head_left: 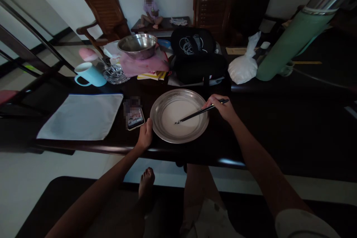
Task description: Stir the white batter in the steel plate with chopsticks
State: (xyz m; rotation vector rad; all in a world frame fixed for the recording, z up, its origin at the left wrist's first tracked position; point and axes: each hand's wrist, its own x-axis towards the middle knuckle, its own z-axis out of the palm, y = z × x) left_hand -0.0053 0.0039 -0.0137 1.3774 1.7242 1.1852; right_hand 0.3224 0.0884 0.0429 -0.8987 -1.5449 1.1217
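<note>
A wide, shallow metal basin [158, 126] stands on the dark table and holds a milky white liquid [175, 112]. My right hand [222, 107] is closed round a pair of black chopsticks [196, 113], whose tips dip into the liquid near the middle. At the basin's left side, my left hand [145, 135] grips the rim; its fingers are partly hidden under the edge. Just left of that hand lies a phone [135, 118] with its screen lit. Behind the basin to the right sits a tied plastic bag of white powder [243, 68].
A white zip pouch [80, 117] lies on the left. Along the back stand a light blue mug [89, 74], a glass dish [115, 74], a steel bowl [138, 46], a black case [199, 59] and a tall green flask [291, 44]. Beyond, a person [151, 9] sits near wooden chairs [104, 9].
</note>
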